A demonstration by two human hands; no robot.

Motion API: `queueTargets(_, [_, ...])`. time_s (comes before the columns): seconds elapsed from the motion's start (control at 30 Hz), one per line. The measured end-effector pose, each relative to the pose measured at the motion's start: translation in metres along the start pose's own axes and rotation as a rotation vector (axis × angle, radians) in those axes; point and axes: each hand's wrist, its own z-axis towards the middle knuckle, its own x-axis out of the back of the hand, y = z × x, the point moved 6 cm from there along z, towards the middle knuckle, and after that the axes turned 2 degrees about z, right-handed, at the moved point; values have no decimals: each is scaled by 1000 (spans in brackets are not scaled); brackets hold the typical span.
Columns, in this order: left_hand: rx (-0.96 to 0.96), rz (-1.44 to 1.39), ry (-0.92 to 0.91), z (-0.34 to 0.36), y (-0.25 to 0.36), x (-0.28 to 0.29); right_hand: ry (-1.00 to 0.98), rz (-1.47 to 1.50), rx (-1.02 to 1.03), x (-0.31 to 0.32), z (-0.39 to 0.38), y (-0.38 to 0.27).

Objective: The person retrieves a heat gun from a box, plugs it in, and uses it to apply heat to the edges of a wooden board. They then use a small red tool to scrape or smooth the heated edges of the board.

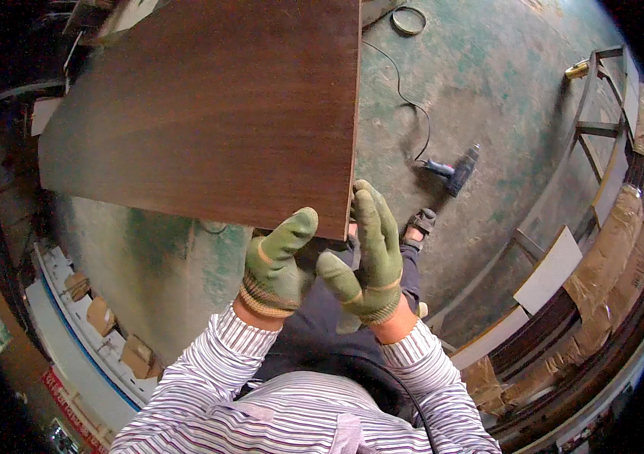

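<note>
A large dark brown wood-grain board (216, 113) spans the upper left in front of me. My left hand (276, 265), in a green knit glove, is at its near edge close to the right corner. The thumb lies over the top face, and the fingers are hidden beneath, so the hand appears closed on the board. My right hand (371, 261), gloved alike, is upright beside that corner. Its fingers stretch along the board's right edge and its thumb stands apart, so it is open.
A cordless-looking drill (454, 172) lies on the worn green floor, near a black cable (401, 87) and a ring-shaped roll (408, 20). Metal framing (598, 129) and cardboard-wrapped panels (609, 257) line the right. White panels with cardboard pieces (100, 314) stand at left.
</note>
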Motion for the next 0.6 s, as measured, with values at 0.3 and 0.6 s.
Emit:
queueTargets(0.3, [68, -83, 82, 0, 0, -4, -2, -360, 109, -4, 14, -14])
queueTargets(0.6, [-31, -14, 28, -2, 5, -13, -37, -513, 111, -8, 12, -23])
